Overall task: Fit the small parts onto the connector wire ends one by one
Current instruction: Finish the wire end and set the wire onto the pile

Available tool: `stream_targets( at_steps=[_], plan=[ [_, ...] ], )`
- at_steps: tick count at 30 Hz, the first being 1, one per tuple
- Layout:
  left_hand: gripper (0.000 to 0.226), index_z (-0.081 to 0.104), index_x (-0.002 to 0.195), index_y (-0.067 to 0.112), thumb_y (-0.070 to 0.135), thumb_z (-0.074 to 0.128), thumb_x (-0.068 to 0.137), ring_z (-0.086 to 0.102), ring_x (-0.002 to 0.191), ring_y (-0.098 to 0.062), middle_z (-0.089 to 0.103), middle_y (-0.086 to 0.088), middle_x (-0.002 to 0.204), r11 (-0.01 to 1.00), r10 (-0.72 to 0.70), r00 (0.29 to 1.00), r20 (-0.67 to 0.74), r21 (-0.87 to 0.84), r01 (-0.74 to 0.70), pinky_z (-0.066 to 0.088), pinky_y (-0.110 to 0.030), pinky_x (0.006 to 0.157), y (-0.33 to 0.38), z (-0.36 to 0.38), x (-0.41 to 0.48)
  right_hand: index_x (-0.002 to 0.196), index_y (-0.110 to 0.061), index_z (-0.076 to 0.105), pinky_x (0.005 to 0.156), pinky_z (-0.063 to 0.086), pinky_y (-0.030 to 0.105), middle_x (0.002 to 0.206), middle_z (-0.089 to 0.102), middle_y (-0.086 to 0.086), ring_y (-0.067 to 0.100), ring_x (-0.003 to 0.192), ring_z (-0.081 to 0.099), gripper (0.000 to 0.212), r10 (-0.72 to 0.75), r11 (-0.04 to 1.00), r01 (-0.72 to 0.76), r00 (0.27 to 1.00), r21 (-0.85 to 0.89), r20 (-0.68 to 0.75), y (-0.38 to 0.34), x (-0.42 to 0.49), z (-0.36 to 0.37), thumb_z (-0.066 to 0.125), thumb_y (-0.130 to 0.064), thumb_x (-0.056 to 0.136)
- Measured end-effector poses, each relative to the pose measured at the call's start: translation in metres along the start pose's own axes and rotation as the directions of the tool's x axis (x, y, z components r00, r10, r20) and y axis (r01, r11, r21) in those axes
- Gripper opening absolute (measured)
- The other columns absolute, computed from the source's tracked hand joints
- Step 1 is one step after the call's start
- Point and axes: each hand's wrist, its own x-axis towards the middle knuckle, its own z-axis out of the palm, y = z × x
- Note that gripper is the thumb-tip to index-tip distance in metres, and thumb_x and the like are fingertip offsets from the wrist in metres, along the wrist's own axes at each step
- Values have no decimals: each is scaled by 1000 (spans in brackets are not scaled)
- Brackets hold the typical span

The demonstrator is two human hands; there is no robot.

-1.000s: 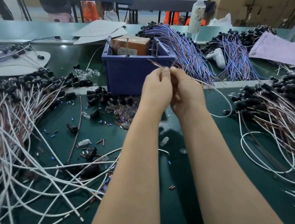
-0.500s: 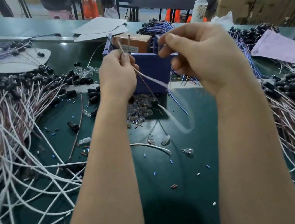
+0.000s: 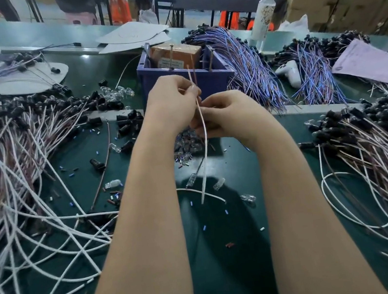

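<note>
Left hand (image 3: 173, 104) pinches a pale wire (image 3: 205, 145) between thumb and fingertips, just under its upper end. That end stands up in front of the blue bin (image 3: 212, 80). The rest hangs down between the forearms, tail close over the green mat (image 3: 236, 281). Right hand (image 3: 228, 112) sits just beside and below the pinch, fingers curled in toward the wire. Cannot tell whether they hold the wire, a part, or both, as the fingertips are hidden. No part shows on the upper end, so the likely step is bringing one piece to this end and seating it. Risks, as judged: the piece is tiny, and a slack pinch would drop it into the small parts (image 3: 185, 149) heaped under the hands, where it can't be picked out again. If the hold sits too far below the tip, the thin end may bend aside instead of entering the part. The hanging tail could catch on the white wires (image 3: 46, 222) sprawled at left and tug the end out of line. The black-capped bundle (image 3: 379, 141) at right lies well apart, so mixing is unlikely.
</note>
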Motion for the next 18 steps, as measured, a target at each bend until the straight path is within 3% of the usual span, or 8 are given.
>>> stream_targets(
  at_steps=[4,8,11,13,18],
  plan=[
    [18,57,88,16,16,43,98,59,65,-6,63,3,72,997,-74,988,-132,-5,74,44,-24,68,-8,2,4,95,2,60,56,58,22,72,63,14,14,55,62,14,51,996,-45,996,81,-74,1,2,4,47,-3,96],
    [18,60,95,11,18,44,99,60,86,-21,67,-9,91,993,-122,970,-210,-21,120,47,-33,84,-14,7,9,100,-4,49,47,52,19,67,62,13,9,41,56,8,72,988,-40,975,148,-213,4,5,5,42,-1,96],
    [18,62,88,13,17,47,97,55,74,-15,63,1,74,988,-150,966,-211,-75,137,45,-26,78,-15,10,11,100,-6,47,45,51,19,66,62,12,10,41,54,10,74,989,-40,967,141,-244,7,7,5,41,1,95],
    [20,62,86,14,15,46,97,55,73,-16,61,1,71,985,-158,965,-207,-104,139,48,-29,79,-17,9,14,101,-7,47,45,50,19,65,62,12,9,40,54,13,80,989,-45,964,144,-253,7,8,5,41,1,94],
    [17,59,83,18,19,49,96,53,55,-8,59,4,59,989,-147,957,-252,-10,150,51,-30,78,-22,6,18,107,-9,50,44,46,17,65,63,10,8,39,54,17,53,995,-30,962,90,-268,10,10,4,43,0,94]
  ],
)
